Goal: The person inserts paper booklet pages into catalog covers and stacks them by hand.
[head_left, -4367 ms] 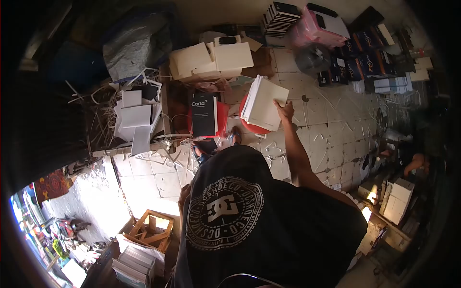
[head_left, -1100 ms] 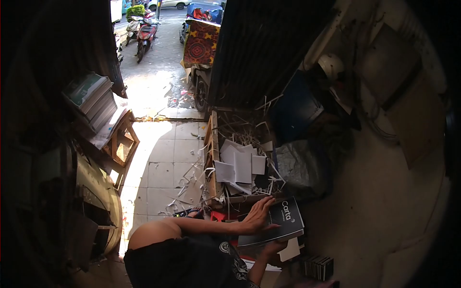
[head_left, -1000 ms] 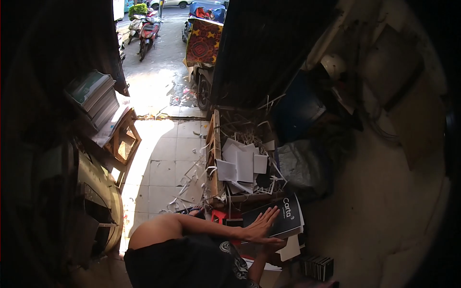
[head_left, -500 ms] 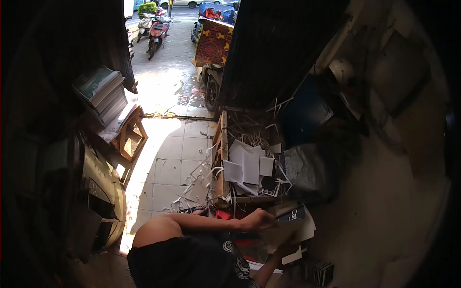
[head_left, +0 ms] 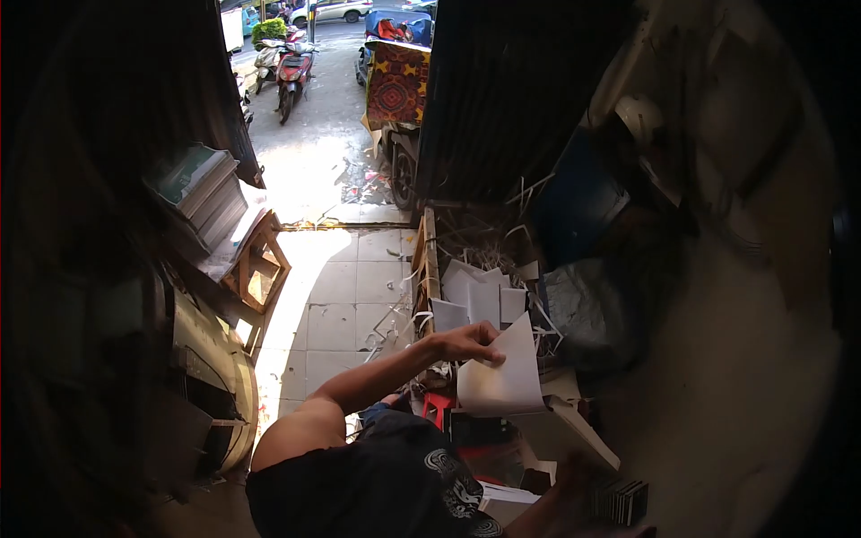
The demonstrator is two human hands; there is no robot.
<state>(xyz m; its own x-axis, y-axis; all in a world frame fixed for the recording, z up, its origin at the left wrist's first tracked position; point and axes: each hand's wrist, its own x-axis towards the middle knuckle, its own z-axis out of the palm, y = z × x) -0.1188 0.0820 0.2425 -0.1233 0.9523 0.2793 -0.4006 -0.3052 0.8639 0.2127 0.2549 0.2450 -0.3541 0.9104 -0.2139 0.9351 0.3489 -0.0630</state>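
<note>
My left hand (head_left: 473, 344) pinches the upper edge of a white sheet (head_left: 500, 369) between thumb and fingers. The sheet stands upright, its lower edge at a thick book (head_left: 581, 432) with pale page edges. My right hand (head_left: 574, 473) is in shadow under the book, gripping it from below, its fingers mostly hidden. Below the book, white papers (head_left: 509, 496) lie near my right forearm. A red plastic stool (head_left: 438, 405) shows partly beside my left forearm.
A wooden-sided bin (head_left: 429, 260) holds paper offcuts and white cards (head_left: 473, 294). Paper strips litter the tiled floor (head_left: 332, 282). At left, a stack of books (head_left: 202, 202) sits on a wooden stand (head_left: 262, 269). Dark thin items (head_left: 621, 502) stand in a row at lower right. Motorbikes (head_left: 291, 76) are parked outside.
My left hand has moved up and away from the book, raising the white sheet upright. The dark printed cover seen earlier is out of sight. The view has shifted slightly.
</note>
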